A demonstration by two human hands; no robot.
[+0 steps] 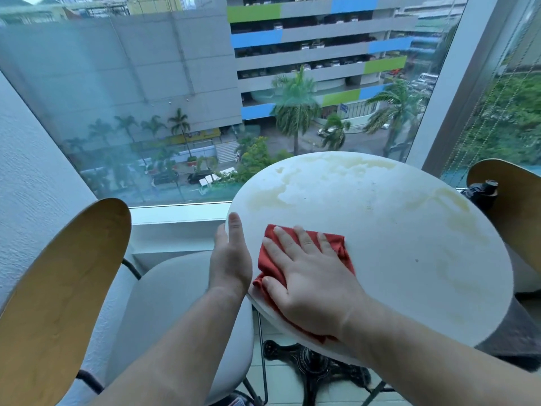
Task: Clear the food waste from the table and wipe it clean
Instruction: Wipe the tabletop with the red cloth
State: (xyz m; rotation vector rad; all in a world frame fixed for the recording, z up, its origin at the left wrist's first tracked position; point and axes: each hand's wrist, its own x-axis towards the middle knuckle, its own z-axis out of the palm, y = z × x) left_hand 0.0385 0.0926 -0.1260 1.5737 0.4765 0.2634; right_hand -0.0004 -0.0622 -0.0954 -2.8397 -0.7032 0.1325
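Note:
A round white table [395, 230] stands by the window, its top marked with yellowish smears along the far rim and right side. A red cloth [273, 259] lies flat on the table's near-left part. My right hand [307, 276] presses down on the cloth with fingers spread. My left hand [231, 256] is cupped against the table's left edge, fingers together, thumb side up, and nothing shows in it. No food scraps are visible on the top.
A grey-seated chair with a wooden back [58, 288] stands to the left of the table. Another wooden chair back [515, 206] rises at the right, with a dark object [481, 191] beside it. The large window [175, 98] is directly behind. The table's black base [310, 364] is below.

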